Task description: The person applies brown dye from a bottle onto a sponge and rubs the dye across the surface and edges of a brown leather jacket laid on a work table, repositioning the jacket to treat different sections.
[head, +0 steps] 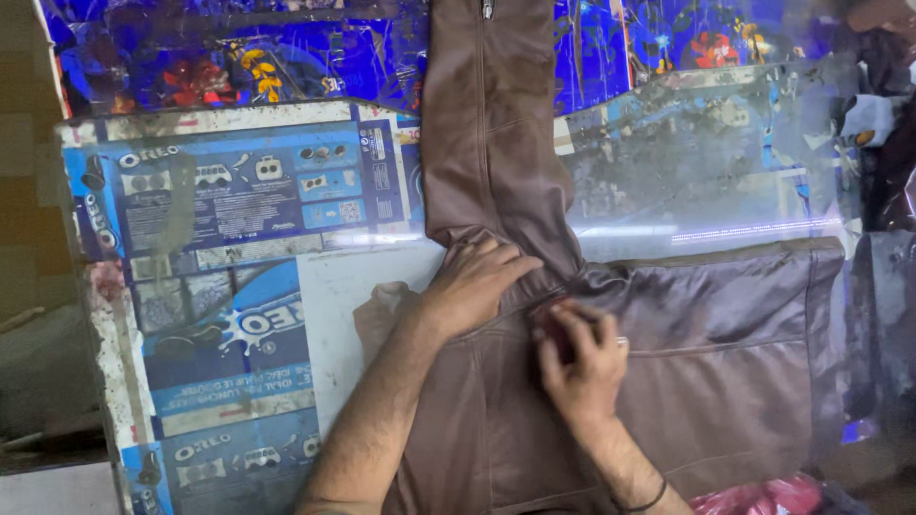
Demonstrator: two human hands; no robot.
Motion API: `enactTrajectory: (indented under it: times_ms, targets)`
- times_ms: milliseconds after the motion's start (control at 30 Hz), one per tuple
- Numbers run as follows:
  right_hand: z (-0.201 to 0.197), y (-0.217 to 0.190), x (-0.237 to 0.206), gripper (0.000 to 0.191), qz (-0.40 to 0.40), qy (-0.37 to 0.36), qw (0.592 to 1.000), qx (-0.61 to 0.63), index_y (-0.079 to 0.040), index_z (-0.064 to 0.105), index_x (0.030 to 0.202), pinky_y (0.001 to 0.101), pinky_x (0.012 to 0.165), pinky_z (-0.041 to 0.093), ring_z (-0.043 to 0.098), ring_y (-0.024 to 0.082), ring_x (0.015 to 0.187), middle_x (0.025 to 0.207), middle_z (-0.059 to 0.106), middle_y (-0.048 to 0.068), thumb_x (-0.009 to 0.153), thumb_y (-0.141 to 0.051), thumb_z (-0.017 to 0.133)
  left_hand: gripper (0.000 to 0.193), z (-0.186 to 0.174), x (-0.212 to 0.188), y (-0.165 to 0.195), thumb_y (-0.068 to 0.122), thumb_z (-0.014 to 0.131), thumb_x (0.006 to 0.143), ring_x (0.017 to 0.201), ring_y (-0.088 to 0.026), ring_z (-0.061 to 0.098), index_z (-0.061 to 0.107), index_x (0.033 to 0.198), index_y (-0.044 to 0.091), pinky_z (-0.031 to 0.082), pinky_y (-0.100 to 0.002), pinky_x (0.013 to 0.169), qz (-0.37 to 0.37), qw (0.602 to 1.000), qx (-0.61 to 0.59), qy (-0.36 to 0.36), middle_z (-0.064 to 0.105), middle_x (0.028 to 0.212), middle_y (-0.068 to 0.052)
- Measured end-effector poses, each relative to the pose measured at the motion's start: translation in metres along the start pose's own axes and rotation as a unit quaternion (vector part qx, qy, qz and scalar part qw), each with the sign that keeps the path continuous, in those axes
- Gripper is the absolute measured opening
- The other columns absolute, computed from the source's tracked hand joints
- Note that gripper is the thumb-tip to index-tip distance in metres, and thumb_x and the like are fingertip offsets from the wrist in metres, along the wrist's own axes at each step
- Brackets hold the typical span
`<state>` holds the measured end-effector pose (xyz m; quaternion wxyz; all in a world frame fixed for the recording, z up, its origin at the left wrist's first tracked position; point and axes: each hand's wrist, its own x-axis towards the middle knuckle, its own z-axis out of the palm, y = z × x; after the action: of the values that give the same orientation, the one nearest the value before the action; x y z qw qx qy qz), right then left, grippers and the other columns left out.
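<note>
A brown leather jacket (725,353) lies spread on a worktable (239,238), one sleeve (491,124) stretching away toward the far edge. My left hand (477,281) presses flat on the jacket where the sleeve meets the body, fingers slightly apart. Just to its right, my right hand (582,358) is closed around a small dark red object pressed against the leather near a seam; what the object is cannot be made out. A dark band circles my right wrist.
The tabletop is covered with blue and white printed cardboard (239,334) under a clear sheet. Blue floral cloth (229,57) lies beyond the far edge. A red plastic bag (763,498) sits at bottom right. Dark clutter stands at the right edge.
</note>
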<state>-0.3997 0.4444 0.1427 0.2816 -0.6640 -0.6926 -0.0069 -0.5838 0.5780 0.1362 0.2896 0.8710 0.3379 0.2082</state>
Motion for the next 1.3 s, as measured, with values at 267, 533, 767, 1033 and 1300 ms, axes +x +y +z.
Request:
enactTrajectory:
  times_ms: [267,533,767,1033,1300]
  targets:
    - [0.021,-0.037,-0.001,0.038,0.043,-0.014,0.999,-0.021,-0.017,0.073,0.113,0.0434,0.075,0.043,0.062,0.029,0.088,0.102,0.064,0.007,0.076,-0.017,0.080,0.067,-0.005,0.003,-0.043,-0.009,0.059,0.074,0.122,-0.029,0.059,0.064,0.136,0.014,0.046,-0.040,0.108,0.090,0.986,-0.141,0.008,0.069,0.126,-0.009]
    - [0.029,-0.046,-0.002,0.033,0.077,-0.024,0.995,-0.065,-0.014,0.074,0.108,0.0433,0.073,0.044,0.060,0.030,0.081,0.092,0.061,0.009,0.076,-0.021,0.082,0.061,-0.004,0.001,-0.042,-0.009,0.056,0.079,0.116,-0.027,0.062,0.066,0.134,0.016,0.049,-0.040,0.105,0.071,0.990,-0.119,0.011,0.073,0.119,-0.006]
    - [0.006,-0.047,0.004,0.033,0.064,-0.008,0.997,-0.042,-0.017,0.074,0.112,0.0405,0.074,0.046,0.065,0.028,0.085,0.095,0.063,0.006,0.079,-0.019,0.079,0.054,-0.009,0.001,-0.037,-0.007,0.054,0.086,0.112,-0.025,0.064,0.067,0.133,0.016,0.049,-0.040,0.101,0.044,0.992,-0.119,-0.013,0.075,0.114,-0.004]
    - [0.009,-0.073,0.003,0.040,-0.053,-0.042,0.997,-0.036,-0.022,0.076,0.113,0.0426,0.065,0.045,0.061,0.030,0.076,0.088,0.057,0.009,0.073,-0.019,0.080,0.055,-0.009,-0.002,-0.035,-0.007,0.052,0.083,0.115,-0.028,0.063,0.065,0.133,0.011,0.048,-0.042,0.103,0.057,0.990,-0.130,0.022,0.075,0.116,-0.007]
    - [0.014,-0.084,0.003,0.033,0.054,-0.067,0.996,-0.022,-0.021,0.076,0.112,0.0440,0.066,0.048,0.061,0.031,0.073,0.090,0.060,0.009,0.079,-0.021,0.078,0.053,-0.005,-0.001,-0.041,-0.006,0.052,0.086,0.112,-0.028,0.064,0.066,0.133,0.012,0.049,-0.042,0.102,0.063,0.990,-0.124,0.019,0.076,0.111,-0.007]
